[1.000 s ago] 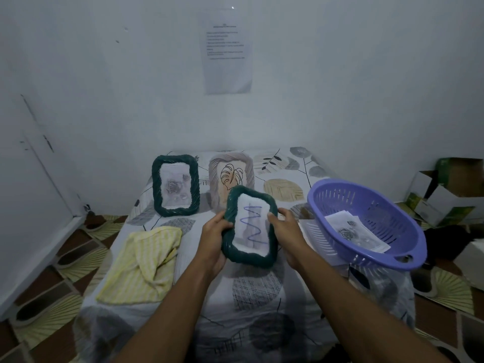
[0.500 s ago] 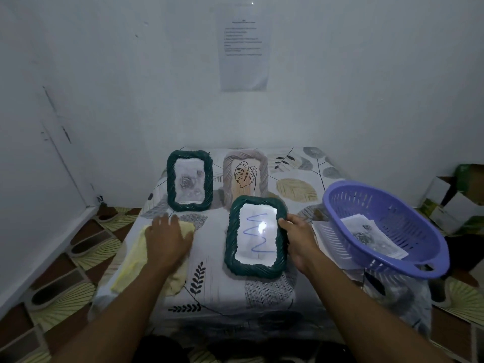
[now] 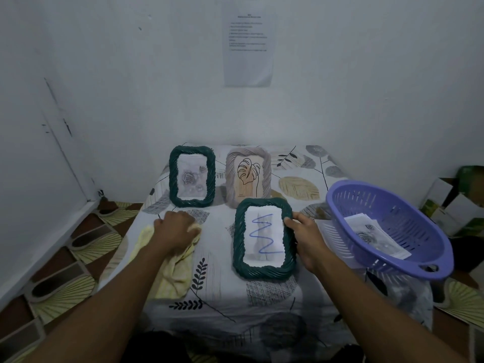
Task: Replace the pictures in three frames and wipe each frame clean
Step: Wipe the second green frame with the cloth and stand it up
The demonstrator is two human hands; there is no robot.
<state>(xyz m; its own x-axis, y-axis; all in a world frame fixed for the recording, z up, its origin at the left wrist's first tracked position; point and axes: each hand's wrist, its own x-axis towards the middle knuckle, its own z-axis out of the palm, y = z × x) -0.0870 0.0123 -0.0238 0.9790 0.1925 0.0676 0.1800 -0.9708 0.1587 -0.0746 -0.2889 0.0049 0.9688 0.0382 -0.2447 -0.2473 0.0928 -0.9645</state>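
right hand (image 3: 303, 241) fingers clamp the green frame (image 3: 264, 238) by its right edge, left hand (image 3: 178, 231) bunched on the yellow cloth (image 3: 171, 273), bare worktop (image 3: 217, 292) between them

Head view: worn high, facing forward and down, close over the table (image 3: 235, 305).
Shared views: none, single camera.

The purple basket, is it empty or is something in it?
Not empty. The purple basket holds loose printed pictures lying against its inner wall, one showing a rose.
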